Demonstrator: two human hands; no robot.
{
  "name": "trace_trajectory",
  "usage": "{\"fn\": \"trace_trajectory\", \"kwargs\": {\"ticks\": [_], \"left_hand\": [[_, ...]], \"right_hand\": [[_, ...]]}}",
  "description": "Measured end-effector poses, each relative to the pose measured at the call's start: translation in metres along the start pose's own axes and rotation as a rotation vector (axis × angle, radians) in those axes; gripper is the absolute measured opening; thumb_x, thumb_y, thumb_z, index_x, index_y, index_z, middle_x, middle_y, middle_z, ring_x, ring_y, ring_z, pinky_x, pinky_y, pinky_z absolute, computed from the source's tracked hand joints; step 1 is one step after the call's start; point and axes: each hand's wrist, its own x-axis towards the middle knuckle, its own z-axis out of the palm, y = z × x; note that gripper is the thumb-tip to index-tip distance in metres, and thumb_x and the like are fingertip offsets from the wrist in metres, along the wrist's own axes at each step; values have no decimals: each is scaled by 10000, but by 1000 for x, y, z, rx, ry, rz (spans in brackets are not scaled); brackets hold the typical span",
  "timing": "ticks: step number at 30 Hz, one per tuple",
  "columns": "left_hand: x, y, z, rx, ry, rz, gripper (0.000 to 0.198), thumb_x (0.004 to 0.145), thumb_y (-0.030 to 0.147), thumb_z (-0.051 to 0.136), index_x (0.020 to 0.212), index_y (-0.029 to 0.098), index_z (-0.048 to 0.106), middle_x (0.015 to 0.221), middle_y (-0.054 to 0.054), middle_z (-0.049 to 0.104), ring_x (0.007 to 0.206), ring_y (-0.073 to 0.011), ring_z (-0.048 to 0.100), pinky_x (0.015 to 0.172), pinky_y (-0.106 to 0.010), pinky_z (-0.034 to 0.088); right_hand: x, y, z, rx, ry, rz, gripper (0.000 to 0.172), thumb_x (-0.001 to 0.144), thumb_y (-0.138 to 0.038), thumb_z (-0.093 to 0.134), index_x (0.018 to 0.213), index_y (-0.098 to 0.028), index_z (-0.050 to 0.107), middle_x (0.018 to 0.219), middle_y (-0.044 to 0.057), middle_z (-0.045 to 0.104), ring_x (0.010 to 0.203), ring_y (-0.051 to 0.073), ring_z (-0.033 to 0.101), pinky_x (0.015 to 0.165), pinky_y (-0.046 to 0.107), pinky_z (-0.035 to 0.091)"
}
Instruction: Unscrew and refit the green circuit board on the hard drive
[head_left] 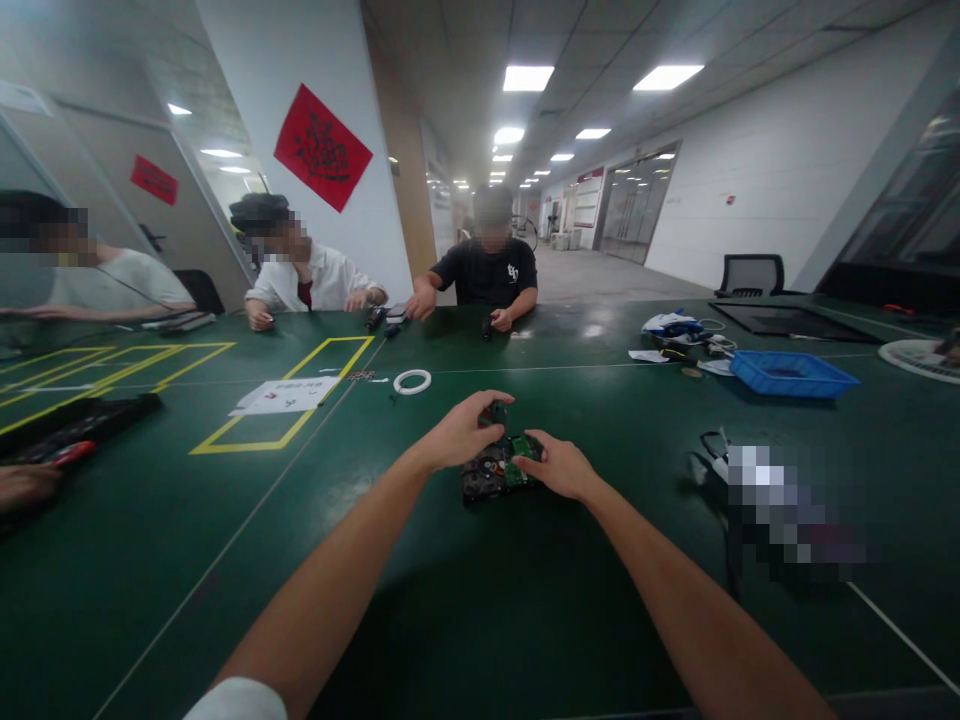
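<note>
At the far left of the open device (484, 478), well apart from it, a red-handled tool (75, 455) is held in a co-worker's hand (26, 487). Nearer to the device, on its left and farther up the green table (525, 620), a rectangle of yellow tape (236, 449) is seen, partly covered by a white sheet (296, 395). Just beyond the device and slightly to its left, a white ring (397, 383) is laid flat.

Above the device's upper left part, a small dark part (498, 410) is pinched between the thumb and fingertips of the left hand (466, 432). The device itself is set flat on the table between the two hands, with its inside exposed and a green circuit board (520, 448) shown at its right end. That end is touched by the right hand (566, 467), whose thumb and forefinger are spread narrowly over the board; whether anything is gripped cannot be told. Well to the device's right and farther off, a blue tray (795, 386) is placed.
</note>
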Motion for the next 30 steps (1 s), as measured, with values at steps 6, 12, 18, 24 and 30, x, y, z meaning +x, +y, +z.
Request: {"fn": "trace_trajectory", "kwargs": {"ticks": [6,12,18,24,30], "left_hand": [[0,8,11,-5,-1,-22,345,935,351,578,1255,229,620,985,-29,647,839,-164,595,766,-295,483],[1,13,6,81,65,68,282,935,439,598,1106,238,698,1001,-40,659,898,-184,605,816,-316,481],[-1,16,1,-36,-13,114,315,912,368,640,1199,242,664,1159,-61,653,1000,-196,608,858,-328,513],[-1,11,3,-317,-107,27,341,946,364,568,1254,225,616,1162,-73,618,858,-157,604,668,-273,555],[2,7,2,-220,13,38,317,902,373,650,1189,246,700,1206,-75,617,964,-187,608,816,-325,538]], "right_hand": [[0,0,2,-22,18,-2,715,887,-686,546,1457,-259,479,1005,80,713,876,239,666,704,293,414],[-4,-4,-2,-35,4,-10,694,901,-676,534,1450,-255,476,1044,86,707,872,231,664,689,284,410],[-4,-3,-3,20,-3,-21,707,894,-667,556,1454,-242,477,1002,72,705,867,222,651,699,285,404],[-7,-2,-4,71,14,-22,667,883,-624,604,1409,-220,528,939,60,706,859,220,650,698,287,407],[-5,-1,-2,76,22,6,666,880,-642,607,1401,-234,535,921,48,702,821,197,639,660,270,392]]}}
